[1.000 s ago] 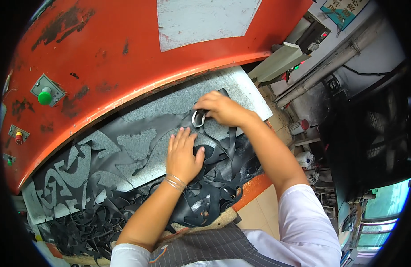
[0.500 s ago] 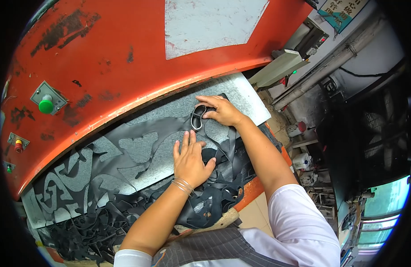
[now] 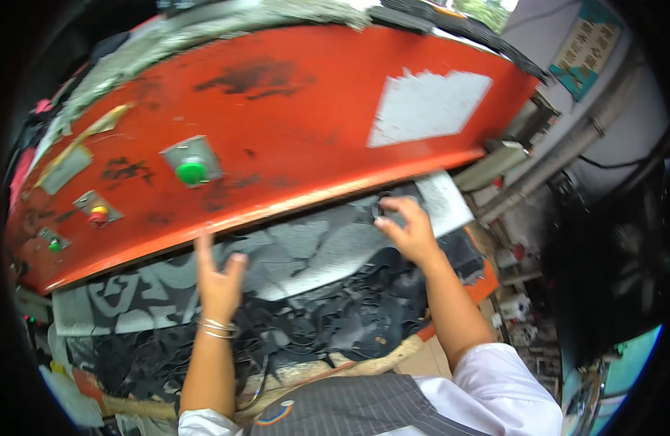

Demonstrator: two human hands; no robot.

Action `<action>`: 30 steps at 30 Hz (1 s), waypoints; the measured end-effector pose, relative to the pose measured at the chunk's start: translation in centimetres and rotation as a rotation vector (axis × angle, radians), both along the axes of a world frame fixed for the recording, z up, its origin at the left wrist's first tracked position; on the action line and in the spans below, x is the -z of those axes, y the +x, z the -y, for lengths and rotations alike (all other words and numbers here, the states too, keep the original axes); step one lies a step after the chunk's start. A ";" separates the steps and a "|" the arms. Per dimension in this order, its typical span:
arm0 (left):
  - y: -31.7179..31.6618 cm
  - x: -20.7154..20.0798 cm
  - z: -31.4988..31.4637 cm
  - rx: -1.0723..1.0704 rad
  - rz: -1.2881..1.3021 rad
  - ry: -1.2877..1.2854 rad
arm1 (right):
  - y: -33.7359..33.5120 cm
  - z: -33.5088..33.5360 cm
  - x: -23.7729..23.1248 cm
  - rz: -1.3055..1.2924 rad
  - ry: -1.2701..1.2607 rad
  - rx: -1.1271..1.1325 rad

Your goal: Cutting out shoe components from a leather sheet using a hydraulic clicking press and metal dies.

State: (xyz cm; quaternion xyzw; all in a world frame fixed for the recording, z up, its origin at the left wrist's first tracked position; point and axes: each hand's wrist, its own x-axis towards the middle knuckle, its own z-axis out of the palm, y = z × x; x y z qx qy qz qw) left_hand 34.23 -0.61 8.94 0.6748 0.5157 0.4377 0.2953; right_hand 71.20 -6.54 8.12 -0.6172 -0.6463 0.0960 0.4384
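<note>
My left hand point(image 3: 219, 285) is raised in front of the machine's lower edge, its thumb and fingers spread and holding nothing. Farther right, the thumb and forefinger of my right hand point(image 3: 413, 234) are at a small metal-rimmed cutting die point(image 3: 378, 208), gripping it as far as the blur lets me see. The die stands on a dark leather-like sheet point(image 3: 258, 251), which has many shaped holes cut out of it. Beneath the sheet lies a pale grey board point(image 3: 445, 201). Part of the die is hidden by my fingers.
A big orange-red machine beam point(image 3: 298, 138) spans the far side, close above the board. On its front are a green push button point(image 3: 192, 171) and a red-and-yellow knob point(image 3: 98, 216). Dark offcuts point(image 3: 313, 320) heap along the near side. A pipe point(image 3: 567, 156) runs at the right.
My left hand has left the sheet beside the die and moved left, up toward the machine's edge. My right hand stays at the die. The head view has shifted, showing more of the machine.
</note>
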 end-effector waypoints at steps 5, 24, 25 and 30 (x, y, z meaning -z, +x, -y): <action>-21.2 -2.9 -4.8 -0.632 0.201 0.119 | -14.2 -2.1 -5.2 -0.060 0.113 -0.344; -8.9 1.4 23.3 0.343 -0.253 0.086 | -19.2 18.1 1.7 0.385 -0.500 -0.779; -6.7 2.3 24.6 0.436 -0.271 0.114 | -19.1 20.0 3.1 0.425 -0.414 -0.714; -2.6 4.4 25.6 0.442 -0.522 0.073 | -21.1 21.7 4.5 0.518 -0.286 -0.345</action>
